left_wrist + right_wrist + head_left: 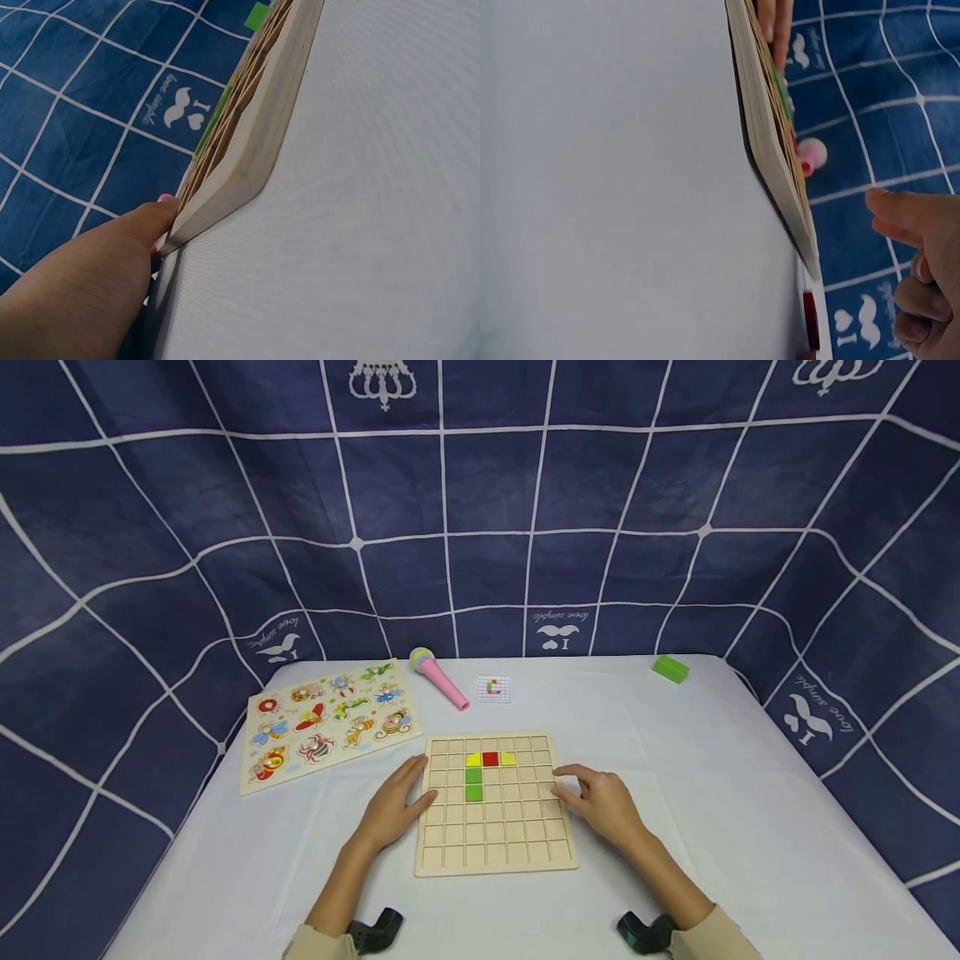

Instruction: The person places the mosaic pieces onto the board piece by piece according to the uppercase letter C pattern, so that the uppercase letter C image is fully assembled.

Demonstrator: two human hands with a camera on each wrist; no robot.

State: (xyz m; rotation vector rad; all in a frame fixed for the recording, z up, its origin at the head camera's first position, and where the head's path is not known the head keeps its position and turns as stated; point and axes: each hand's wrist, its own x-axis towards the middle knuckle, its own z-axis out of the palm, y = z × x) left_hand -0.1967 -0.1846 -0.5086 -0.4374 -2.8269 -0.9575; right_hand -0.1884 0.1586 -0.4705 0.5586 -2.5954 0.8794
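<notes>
A square wooden grid board (517, 835) lies in front of me. Its upper part carries two yellow rounded-corner pieces (508, 759), a red square (490, 759) between them, and two green squares (474, 783) below the left yellow one. My left hand (392, 803) rests at the board's left edge, thumb over the rim; the left wrist view shows this thumb (154, 223) touching the corner. My right hand (606, 806) hovers at the right edge, thumb and index finger apart with nothing between them. In the right wrist view its other fingers (922, 300) are curled.
A small pattern card (493, 689) lies beyond the board, beside a pink toy microphone (442, 679). An insect puzzle board (330, 722) is at the left. One green block (671, 669) sits back right. The right wrist view shows a red piece (811, 321). Dark curtain surrounds the table.
</notes>
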